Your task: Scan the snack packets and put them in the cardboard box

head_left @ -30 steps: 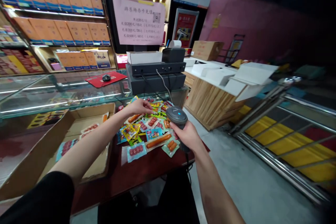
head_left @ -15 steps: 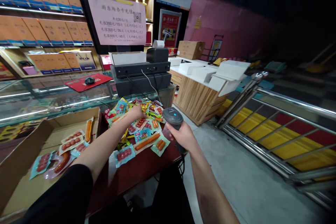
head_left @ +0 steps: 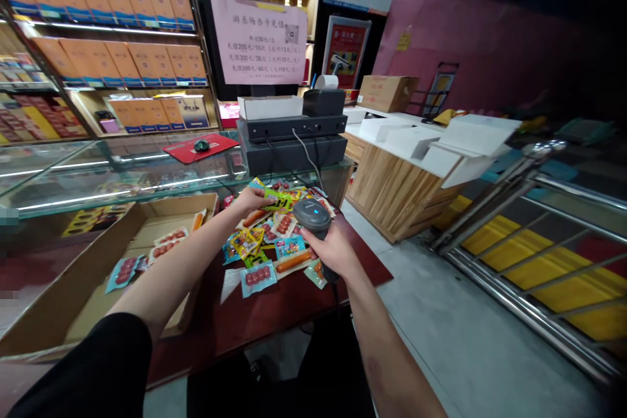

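Observation:
My right hand (head_left: 333, 248) is wrapped round the handle of a dark grey barcode scanner (head_left: 312, 214), its head tilted over a heap of small snack packets. My left hand (head_left: 252, 199) is closed at the back of that heap, pinching a green snack packet (head_left: 279, 200). Below lie a yellow packet (head_left: 246, 243), a blue-edged pack of round red sausages (head_left: 258, 279) and a long wrapped sausage (head_left: 294, 261). Left of the heap, an open cardboard box (head_left: 98, 313) holds several sausage packs (head_left: 122, 272), partly hidden by my left forearm.
The packets lie on a dark red tabletop (head_left: 230, 333). Behind it are a glass counter (head_left: 112, 189), a red mat with a mouse (head_left: 200, 145) and a black cash drawer with a printer (head_left: 294, 147). A metal railing (head_left: 514, 300) stands at right.
My left hand has lifted a green packet from the heap. The scanner has moved left over the packets. My view has turned a little to the left.

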A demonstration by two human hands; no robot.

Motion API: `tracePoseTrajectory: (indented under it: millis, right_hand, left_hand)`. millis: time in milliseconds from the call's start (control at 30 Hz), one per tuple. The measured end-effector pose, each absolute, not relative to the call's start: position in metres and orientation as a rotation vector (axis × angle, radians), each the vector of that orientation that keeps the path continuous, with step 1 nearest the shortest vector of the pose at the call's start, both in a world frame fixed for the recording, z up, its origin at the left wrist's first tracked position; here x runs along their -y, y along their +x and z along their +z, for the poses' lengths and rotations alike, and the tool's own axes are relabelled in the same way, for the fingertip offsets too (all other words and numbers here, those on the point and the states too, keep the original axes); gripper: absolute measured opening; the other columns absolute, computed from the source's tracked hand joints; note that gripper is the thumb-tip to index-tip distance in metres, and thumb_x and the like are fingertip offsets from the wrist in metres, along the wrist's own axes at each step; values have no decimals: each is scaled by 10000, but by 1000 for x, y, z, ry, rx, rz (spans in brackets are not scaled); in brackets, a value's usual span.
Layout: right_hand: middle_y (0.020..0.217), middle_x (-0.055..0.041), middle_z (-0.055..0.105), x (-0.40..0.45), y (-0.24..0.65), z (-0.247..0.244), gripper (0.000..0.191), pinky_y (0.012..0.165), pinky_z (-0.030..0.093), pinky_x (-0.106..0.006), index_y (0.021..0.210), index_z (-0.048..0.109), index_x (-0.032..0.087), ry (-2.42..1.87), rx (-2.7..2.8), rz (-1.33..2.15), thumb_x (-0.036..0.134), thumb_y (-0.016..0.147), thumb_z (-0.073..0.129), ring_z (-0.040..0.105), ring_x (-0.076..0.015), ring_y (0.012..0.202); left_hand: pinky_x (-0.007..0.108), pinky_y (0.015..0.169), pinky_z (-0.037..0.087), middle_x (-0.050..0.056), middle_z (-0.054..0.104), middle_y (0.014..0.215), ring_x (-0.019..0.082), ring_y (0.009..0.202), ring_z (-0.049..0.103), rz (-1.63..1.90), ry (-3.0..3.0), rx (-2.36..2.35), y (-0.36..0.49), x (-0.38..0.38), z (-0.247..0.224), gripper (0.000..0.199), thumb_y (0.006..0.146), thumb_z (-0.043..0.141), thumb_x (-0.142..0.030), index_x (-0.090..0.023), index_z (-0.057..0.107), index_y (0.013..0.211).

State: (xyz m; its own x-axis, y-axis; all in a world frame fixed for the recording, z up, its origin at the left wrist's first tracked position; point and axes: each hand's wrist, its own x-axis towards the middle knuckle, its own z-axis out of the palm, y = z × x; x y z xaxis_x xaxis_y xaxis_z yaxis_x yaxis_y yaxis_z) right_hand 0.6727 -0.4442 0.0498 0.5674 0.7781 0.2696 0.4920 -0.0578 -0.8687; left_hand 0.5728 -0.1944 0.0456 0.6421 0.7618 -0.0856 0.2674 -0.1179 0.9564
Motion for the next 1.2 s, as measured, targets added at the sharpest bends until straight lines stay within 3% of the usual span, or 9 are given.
tracePoseTrajectory:
  millis: [167,400,700,1200]
  right_hand:
    - [619,-20,677,418,648,57,260,625,543,-310,930,698,197,-1704,1137,409,418,797,670,699,-227,672]
    - [547,6,642,400,614,67,258,496,500,-273,913,685,201,-1703,1224,572,438,822,643,628,-179,456]
    - [786,-51,737,396,603,76,293,692,569,-312,1045,698,196,-1680,1279,420,370,809,676,732,-245,804]
    - [712,-35,721,399,606,77,241,650,549,-283,976,701,203,-1744,1275,431,380,817,663,722,-226,719]
  left_hand:
    - [220,512,434,-22,612,547,101,522,548,666,1530,-902,524,183,63,508,259,951,-332,-149,626,603]
    - [274,685,503,60,738,775,164,712,651,642,1422,-790,495,180,47,526,313,946,-352,-138,737,746]
    - [246,623,461,30,711,717,124,639,607,647,1391,-814,495,182,53,506,304,949,-295,-138,728,732]
    - [350,751,529,92,735,782,235,775,680,612,1363,-715,495,178,51,348,417,875,-159,-143,717,727]
